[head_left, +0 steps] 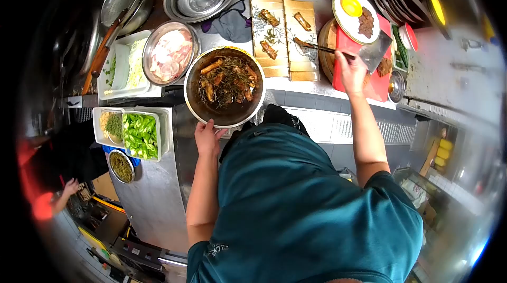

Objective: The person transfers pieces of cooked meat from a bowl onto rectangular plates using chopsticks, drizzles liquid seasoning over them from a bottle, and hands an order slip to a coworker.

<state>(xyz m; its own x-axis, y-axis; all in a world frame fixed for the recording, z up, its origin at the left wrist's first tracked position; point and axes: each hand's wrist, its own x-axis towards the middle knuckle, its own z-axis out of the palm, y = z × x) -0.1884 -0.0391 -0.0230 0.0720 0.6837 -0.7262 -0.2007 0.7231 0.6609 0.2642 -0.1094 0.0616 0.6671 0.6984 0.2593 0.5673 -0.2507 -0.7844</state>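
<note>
Left of the long plates (273,67), the bowl (226,117), probably weighty, is best held by its rim, where the left hand (208,134) grips, while right of them the right hand (352,71) clasps a dark utensil (325,48).

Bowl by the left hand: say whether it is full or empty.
Partly full: the bowl holds browned pieces and dark sprigs, with bare inner wall showing on the near side.

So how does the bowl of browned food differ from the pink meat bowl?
The browned food bowl is wider than the pink meat bowl. Browned food looks dark; pink meat, pale. Your left hand holds the browned food bowl; neither hand touches the pink meat bowl. Both are round.
</note>
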